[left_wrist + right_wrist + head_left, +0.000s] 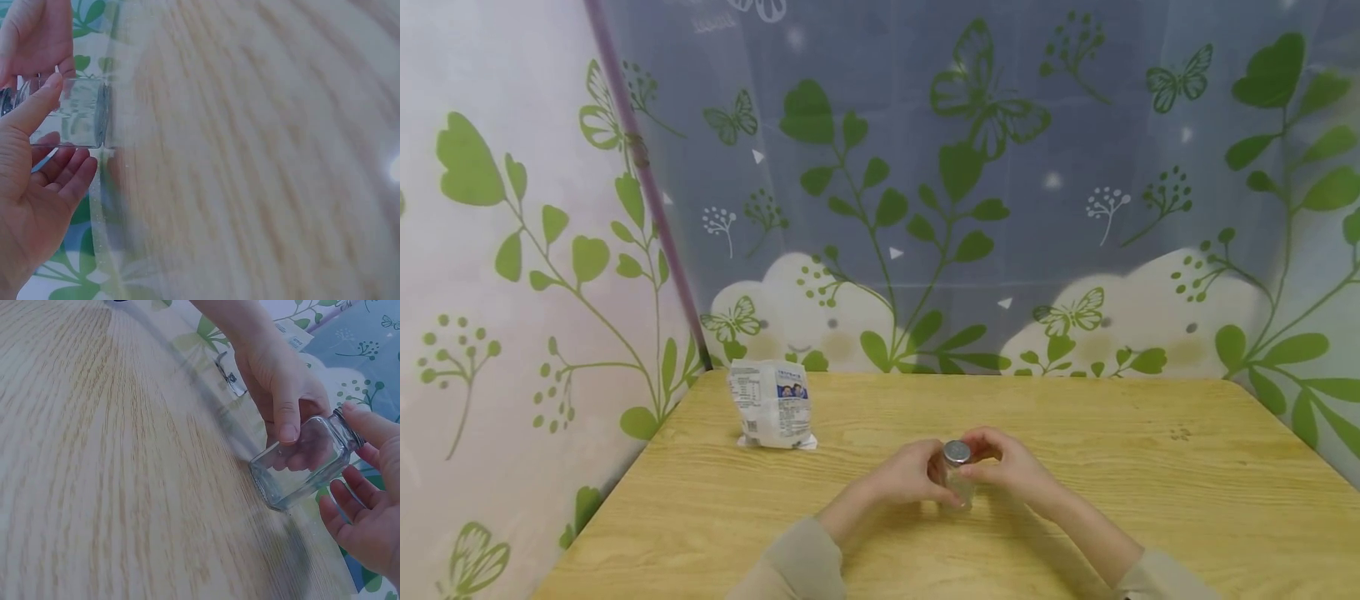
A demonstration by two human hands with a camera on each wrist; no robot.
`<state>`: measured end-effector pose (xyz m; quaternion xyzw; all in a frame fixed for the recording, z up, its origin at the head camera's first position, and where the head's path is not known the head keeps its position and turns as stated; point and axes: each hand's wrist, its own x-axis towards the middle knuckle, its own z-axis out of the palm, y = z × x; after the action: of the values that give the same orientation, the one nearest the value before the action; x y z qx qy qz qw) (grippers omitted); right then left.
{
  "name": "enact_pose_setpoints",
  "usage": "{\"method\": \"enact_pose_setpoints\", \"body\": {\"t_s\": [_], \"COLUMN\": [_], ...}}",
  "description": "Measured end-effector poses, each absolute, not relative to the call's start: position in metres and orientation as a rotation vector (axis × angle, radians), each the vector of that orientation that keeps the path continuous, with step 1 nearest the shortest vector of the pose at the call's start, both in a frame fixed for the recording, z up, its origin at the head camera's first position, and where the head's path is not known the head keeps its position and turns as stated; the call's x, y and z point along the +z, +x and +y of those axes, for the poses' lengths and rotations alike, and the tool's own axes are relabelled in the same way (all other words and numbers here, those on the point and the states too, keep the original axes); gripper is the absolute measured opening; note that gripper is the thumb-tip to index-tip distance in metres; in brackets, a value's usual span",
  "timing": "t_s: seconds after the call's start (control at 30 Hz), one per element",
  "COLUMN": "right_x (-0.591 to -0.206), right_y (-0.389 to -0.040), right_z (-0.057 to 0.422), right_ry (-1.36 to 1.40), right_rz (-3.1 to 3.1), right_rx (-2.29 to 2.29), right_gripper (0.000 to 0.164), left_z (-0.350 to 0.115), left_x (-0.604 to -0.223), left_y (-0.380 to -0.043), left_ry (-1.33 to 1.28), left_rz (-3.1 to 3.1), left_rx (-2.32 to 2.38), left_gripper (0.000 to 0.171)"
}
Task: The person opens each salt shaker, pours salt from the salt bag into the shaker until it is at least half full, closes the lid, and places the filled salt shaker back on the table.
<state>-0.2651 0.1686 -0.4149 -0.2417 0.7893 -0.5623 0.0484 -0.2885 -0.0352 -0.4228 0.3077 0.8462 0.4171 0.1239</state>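
On the surface (1157, 467), a glass jar (960, 490) stands upright, your left hand (912, 473) gripping it, your right hand (1011, 468) pinching its silvery lid (957, 452). It should feel rigid, slippery and breakable; hold it by the flat sides (320, 474). Farther left stands a white packet (772, 406).

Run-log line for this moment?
left hand: grips jar | right hand: pinches lid | jar: upright, lid on | packet: on table

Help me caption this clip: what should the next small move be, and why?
Probably a small twist of the metal lid with the right grip, while the left grip steadies the glass jar. The lid sits on the jar, the right grip pinches near it, and the left grip holds the body lower down.
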Motion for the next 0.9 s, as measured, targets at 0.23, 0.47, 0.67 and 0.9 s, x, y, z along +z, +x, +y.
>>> {"method": "enact_pose_setpoints", "body": {"t_s": [0.23, 0.47, 0.67, 0.9], "right_x": [-0.4184, -0.4190, -0.4156, -0.4171], "right_y": [-0.2671, -0.2677, -0.2666, -0.2658], "right_z": [0.1671, 0.1705, 0.1722, 0.1663], "right_ry": [-0.753, -0.792, -0.814, -0.785], "right_rz": [2.412, 2.367, 2.346, 2.301], "right_rx": [-1.746, -1.734, -1.725, -1.795], "right_gripper": [0.034, 0.035, 0.037, 0.036], "left_z": [-0.0336, -0.0343, -0.0322, -0.0324], "left_x": [-0.4227, -0.4229, -0.4215, -0.4218], "left_y": [-0.2896, -0.2904, -0.2900, -0.2887], "left_ry": [0.916, 0.932, 0.933, 0.922], "left_rz": [2.485, 2.511, 2.511, 2.516], "left_rx": [1.226, 1.198, 1.201, 1.216], "left_gripper": [0.037, 0.038, 0.037, 0.036]}}
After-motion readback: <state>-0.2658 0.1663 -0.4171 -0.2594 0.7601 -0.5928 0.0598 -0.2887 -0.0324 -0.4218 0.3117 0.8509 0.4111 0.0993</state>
